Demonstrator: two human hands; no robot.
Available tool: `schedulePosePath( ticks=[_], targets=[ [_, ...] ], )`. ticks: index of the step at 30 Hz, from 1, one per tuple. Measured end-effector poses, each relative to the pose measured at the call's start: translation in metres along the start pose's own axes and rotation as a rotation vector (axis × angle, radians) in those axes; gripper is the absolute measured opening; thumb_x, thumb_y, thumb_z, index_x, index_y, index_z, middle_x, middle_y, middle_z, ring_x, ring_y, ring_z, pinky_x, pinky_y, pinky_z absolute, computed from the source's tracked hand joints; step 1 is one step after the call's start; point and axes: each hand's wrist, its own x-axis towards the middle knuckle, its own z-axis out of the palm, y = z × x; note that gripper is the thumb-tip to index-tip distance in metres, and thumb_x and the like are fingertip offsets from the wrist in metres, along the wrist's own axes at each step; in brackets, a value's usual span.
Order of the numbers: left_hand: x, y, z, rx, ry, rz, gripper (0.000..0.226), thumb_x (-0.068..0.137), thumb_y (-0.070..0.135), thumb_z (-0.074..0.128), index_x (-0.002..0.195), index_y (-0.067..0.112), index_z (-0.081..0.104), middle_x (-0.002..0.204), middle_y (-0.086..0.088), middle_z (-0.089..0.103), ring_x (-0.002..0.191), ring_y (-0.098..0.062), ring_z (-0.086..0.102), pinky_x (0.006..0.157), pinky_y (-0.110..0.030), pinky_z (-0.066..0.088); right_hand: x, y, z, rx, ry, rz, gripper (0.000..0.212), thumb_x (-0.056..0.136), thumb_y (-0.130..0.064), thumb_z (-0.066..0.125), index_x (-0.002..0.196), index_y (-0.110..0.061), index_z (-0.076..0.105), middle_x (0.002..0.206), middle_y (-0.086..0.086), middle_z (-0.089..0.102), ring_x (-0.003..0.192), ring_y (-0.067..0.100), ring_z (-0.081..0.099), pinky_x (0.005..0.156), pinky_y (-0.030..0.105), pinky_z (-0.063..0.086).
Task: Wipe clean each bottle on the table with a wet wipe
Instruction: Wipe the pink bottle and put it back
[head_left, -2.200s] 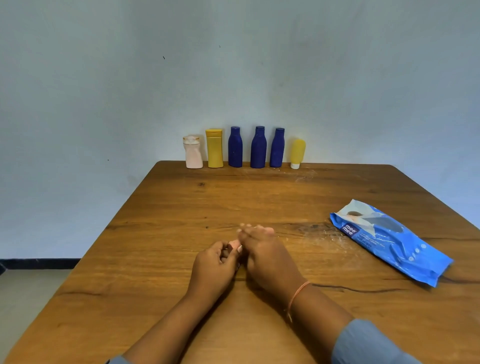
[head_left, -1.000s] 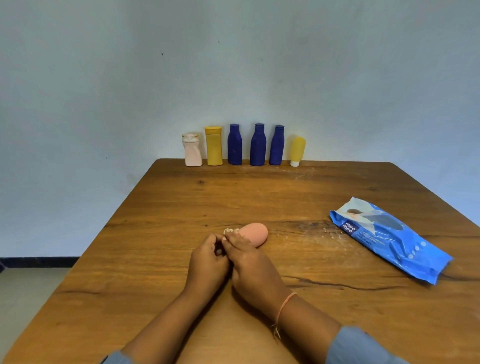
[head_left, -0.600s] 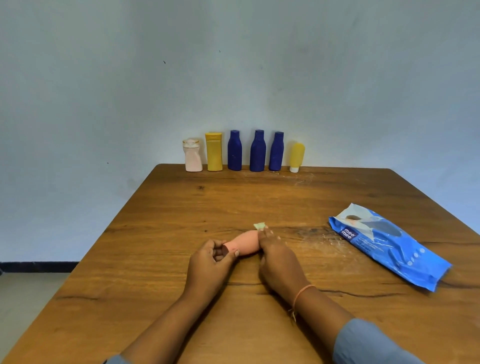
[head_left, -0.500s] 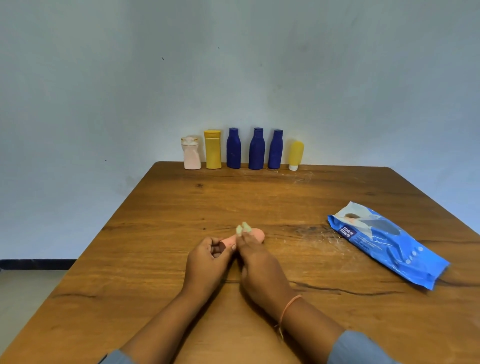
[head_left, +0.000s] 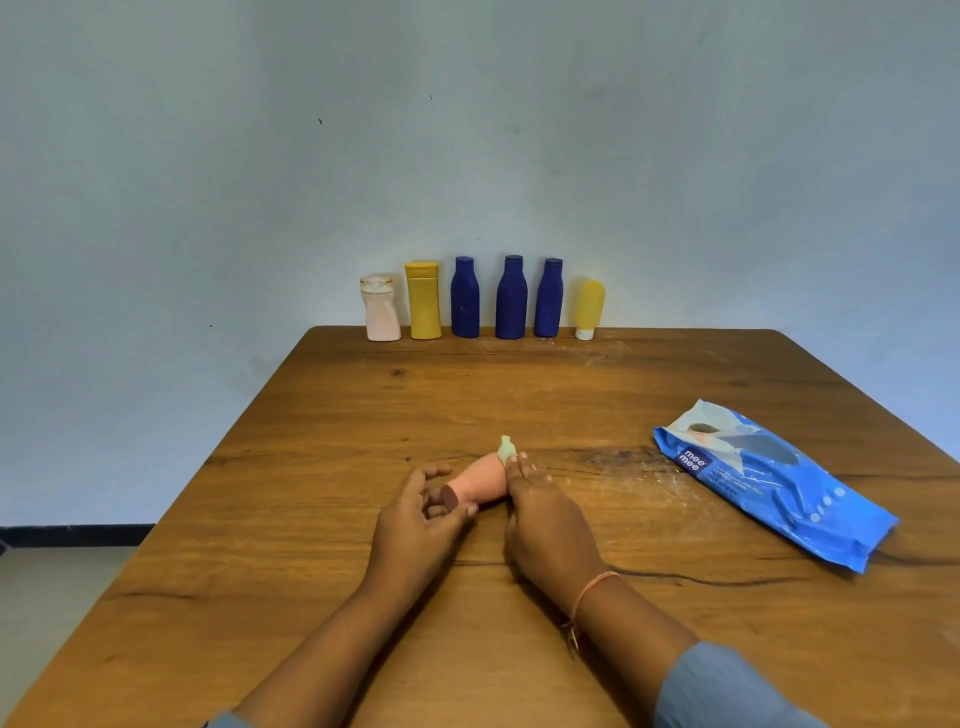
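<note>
A small peach bottle with a brown cap lies on its side at the middle of the wooden table. My left hand holds its capped end with curled fingers. My right hand pinches a small crumpled whitish wipe against the bottle's far end. Along the table's far edge stand a pale pink bottle, a yellow bottle, three dark blue bottles and a yellow tube on its white cap.
A blue wet-wipe pack lies flat on the right side of the table. A pale wall rises just behind the row of bottles. White smears mark the wood between the pack and my hands.
The peach bottle has turned in my hands, so its brown cap now faces me. My right hand has slid the wipe along the bottle to its far end.
</note>
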Motion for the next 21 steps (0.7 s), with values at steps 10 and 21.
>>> schedulePosePath(
  ticks=[10,21],
  targets=[
    [-0.005,0.003,0.001,0.064,0.021,0.09,0.034,0.076,0.003,0.071,0.097,0.025,0.056,0.09,0.017,0.06,0.068,0.013,0.059,0.06,-0.006,0.047,0.002,-0.008,0.001,0.085,0.058,0.142,0.061,0.092,-0.004,0.036,0.148,-0.01,0.015,0.155,0.008,0.019,0.141,0.019,0.021,0.114,0.026,0.019],
    [0.0,-0.002,0.001,0.032,0.049,0.004,0.02,0.083,0.012,0.065,0.088,0.028,0.055,0.078,0.005,0.069,0.068,-0.004,0.066,0.064,-0.019,0.052,-0.014,-0.019,0.001,0.016,0.04,-0.304,0.058,0.092,-0.008,0.031,0.147,-0.013,0.018,0.156,0.004,0.013,0.144,0.014,0.008,0.11,0.018,-0.01]
  ],
)
